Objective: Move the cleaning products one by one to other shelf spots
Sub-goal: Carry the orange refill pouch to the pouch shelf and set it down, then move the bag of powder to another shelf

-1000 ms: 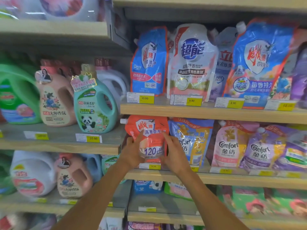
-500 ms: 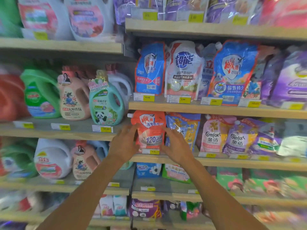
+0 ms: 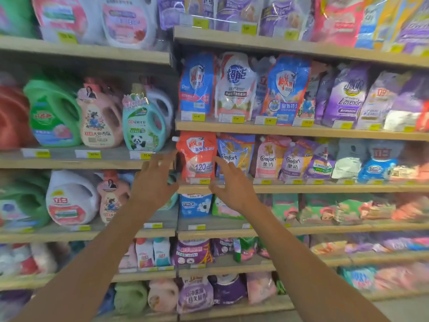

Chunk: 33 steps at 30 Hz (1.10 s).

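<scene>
An orange-red detergent pouch (image 3: 197,155) marked "120" stands upright at the left end of a wooden shelf (image 3: 301,188). My left hand (image 3: 154,182) hovers just left of the pouch with fingers spread, holding nothing. My right hand (image 3: 232,184) hovers just right of it and slightly lower, fingers apart. Neither hand touches the pouch. A blue Comfort pouch (image 3: 234,154) stands right beside the orange-red one, partly behind my right hand's fingers.
Pink and purple Comfort pouches (image 3: 270,158) continue rightward along the same shelf. Blue and white pouches (image 3: 236,87) fill the shelf above. At left, a teal panda bottle (image 3: 142,123), a pink bottle (image 3: 99,117) and a green bottle (image 3: 52,115) stand together. More products crowd the lower shelves.
Both hands have let go of the orange-red pouch and drawn back from it with fingers spread. The camera has pulled back, showing more shelves above and below.
</scene>
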{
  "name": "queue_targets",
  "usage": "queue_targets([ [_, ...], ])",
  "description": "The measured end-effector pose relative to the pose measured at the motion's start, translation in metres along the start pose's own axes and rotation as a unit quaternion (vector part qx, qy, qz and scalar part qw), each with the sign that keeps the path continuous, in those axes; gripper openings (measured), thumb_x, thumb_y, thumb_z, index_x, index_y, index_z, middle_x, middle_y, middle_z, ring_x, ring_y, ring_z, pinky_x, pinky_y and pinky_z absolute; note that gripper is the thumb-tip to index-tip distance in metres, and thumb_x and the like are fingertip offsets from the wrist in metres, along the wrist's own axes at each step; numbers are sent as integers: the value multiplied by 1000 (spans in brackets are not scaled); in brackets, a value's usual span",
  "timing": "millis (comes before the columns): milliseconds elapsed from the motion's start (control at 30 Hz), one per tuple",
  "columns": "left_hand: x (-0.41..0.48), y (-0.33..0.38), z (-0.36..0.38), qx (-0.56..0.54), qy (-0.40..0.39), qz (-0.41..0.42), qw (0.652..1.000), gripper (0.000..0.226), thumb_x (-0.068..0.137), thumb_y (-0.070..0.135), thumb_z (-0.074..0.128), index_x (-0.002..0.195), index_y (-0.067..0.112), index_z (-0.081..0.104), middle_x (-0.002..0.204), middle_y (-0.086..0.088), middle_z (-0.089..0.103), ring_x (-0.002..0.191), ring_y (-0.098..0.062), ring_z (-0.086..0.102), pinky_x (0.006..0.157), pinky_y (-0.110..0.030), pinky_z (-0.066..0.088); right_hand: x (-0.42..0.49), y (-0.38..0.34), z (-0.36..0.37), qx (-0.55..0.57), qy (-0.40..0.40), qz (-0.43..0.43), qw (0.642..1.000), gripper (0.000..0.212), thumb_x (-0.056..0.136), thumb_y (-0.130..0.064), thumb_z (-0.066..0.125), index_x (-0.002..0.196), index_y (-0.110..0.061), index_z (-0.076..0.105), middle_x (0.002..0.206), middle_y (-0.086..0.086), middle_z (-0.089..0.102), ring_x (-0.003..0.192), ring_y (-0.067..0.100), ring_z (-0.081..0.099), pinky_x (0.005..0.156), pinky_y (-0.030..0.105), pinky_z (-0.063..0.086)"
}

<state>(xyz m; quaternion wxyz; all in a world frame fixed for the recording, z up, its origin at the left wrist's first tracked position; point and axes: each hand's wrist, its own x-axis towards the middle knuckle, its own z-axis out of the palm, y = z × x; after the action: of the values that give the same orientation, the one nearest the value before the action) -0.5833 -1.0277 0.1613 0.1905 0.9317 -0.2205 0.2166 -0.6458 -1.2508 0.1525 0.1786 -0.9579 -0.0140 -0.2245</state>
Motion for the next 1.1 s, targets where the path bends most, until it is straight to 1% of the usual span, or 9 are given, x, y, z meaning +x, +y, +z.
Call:
queue_targets([
  [100,-11,13,-7,-11,1,1,1000,84,87,33,70,155,33,21,147,-11,36,126,-37,43,91,-51,48,-16,-4,-9,-5,-6,3,1000,81,94,-39,68,159,-34,19,144,14,49,132,36,46,94,51,51],
  [200,-15,34,-6,-25,-4,9,1000,83,87,32,69,155,32,21,148,-11,36,127,-37,43,96,-53,46,-29,3,-21,-11,3,8,1000,87,93,-39,69,160,-35,14,137,11,51,127,35,48,91,51,52],
  [400,-9,102,13,-46,-22,34,998,90,86,33,73,157,35,18,151,-7,33,131,-34,41,99,-52,45,-55,50,-54,-25,20,35,999,91,94,-41,68,162,-35,9,143,9,49,128,32,47,92,50,52],
  [500,-1,150,29,-67,-15,66,995,89,85,31,73,157,33,21,150,-7,34,127,-31,46,93,-46,49,-73,91,-79,-20,33,53,998,90,94,-40,68,162,-37,10,140,10,50,126,34,48,92,51,51],
  [667,12,246,71,-81,-37,130,987,92,86,34,74,158,32,18,149,-10,36,129,-34,46,92,-51,50,-110,177,-132,-40,54,106,992,93,93,-38,70,162,-36,9,145,12,49,129,36,48,96,54,49],
  [767,19,312,99,-59,-36,172,983,92,85,39,74,157,35,17,149,-7,35,124,-34,49,84,-49,53,-135,228,-164,-58,74,137,986,93,91,-38,72,162,-35,12,139,10,53,122,33,52,90,50,52],
  [933,30,411,141,-84,-47,231,968,94,83,40,75,156,38,16,145,-6,39,121,-32,51,78,-42,52,-176,305,-214,-76,107,184,974,93,90,-40,72,162,-38,12,140,7,52,125,31,50,86,47,53],
  [1033,40,464,164,-85,-54,262,960,95,84,42,74,157,37,14,145,-7,39,120,-32,52,76,-41,52,-197,348,-239,-89,121,215,965,92,91,-40,71,162,-38,12,149,5,48,131,29,49,91,48,53],
  [1100,50,497,180,-79,-54,282,955,95,83,43,75,157,35,15,146,-8,39,119,-32,52,78,-43,52,-207,377,-253,-98,124,239,958,92,92,-39,71,162,-37,11,142,5,52,123,29,54,88,48,54],
])
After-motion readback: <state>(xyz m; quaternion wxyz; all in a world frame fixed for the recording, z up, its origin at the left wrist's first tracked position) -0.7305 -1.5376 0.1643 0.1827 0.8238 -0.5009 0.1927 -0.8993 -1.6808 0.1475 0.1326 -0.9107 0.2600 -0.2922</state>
